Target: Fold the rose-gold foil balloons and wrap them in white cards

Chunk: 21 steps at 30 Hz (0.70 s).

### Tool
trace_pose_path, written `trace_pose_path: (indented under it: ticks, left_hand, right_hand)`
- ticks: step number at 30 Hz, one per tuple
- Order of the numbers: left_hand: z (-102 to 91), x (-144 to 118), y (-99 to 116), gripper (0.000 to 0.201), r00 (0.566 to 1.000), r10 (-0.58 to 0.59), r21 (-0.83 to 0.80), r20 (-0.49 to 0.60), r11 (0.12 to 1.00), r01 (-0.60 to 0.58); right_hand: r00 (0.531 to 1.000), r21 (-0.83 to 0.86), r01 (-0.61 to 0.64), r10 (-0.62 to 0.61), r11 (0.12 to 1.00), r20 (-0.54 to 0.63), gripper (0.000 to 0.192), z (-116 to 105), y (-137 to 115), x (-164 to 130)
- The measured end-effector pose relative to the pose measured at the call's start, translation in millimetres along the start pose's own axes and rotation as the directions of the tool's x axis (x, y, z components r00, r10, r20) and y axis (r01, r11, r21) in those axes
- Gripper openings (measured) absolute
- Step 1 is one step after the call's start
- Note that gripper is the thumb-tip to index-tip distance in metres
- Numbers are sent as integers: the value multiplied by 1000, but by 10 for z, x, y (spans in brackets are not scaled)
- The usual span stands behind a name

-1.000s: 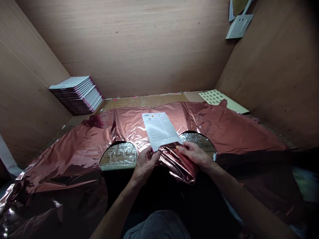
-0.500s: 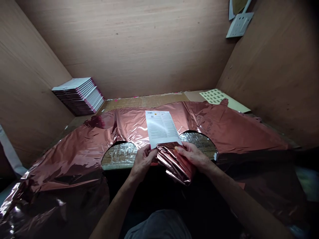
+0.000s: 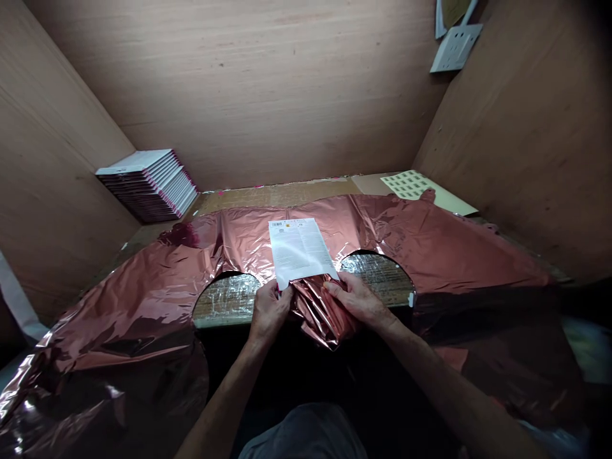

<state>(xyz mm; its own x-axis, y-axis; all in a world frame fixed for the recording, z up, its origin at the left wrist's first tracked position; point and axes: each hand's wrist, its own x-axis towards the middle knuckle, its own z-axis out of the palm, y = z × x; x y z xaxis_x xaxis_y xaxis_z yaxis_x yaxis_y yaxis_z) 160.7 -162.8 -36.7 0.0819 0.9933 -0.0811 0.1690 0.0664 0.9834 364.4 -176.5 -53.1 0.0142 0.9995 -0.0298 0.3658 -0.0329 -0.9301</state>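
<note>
I find the printed card (image 3: 300, 250) lying flat on the rose foil sheet (image 3: 430, 245) at the middle of the bench (image 3: 287, 192), its near edge meeting the gathered fold of foil (image 3: 321, 309) at the bench's front edge. My left hand (image 3: 270, 310) pinches the card's near left corner, thumb and fingers closed on card and foil together. My right hand (image 3: 358, 299) rests on the bunched foil just right of that corner, fingers (image 3: 333, 288) curled and pressing the fold against the card's near edge; the grasp is closed on foil. Both forearms come up from the front edge and converge, palms turned down. Two round cut-outs in the foil flank the hands. A stack of packets (image 3: 150, 183) sits at the far left corner, a label sheet (image 3: 410, 184) at the far right.
</note>
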Motion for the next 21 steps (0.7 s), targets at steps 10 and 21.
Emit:
trace_pose_path:
  ticks: [10, 21]
  left_hand:
    - [-18, -99, -46, 43, 998, -29, -101, 48, 994, 34]
    - [43, -105, 88, 41, 990, -80, -108, 112, 990, 92]
  right_hand:
    - [999, -121, -10, 4, 993, -51, 30, -30, -4, -92]
    - [984, -366, -29, -39, 930, -176, 16, 37, -138, -93]
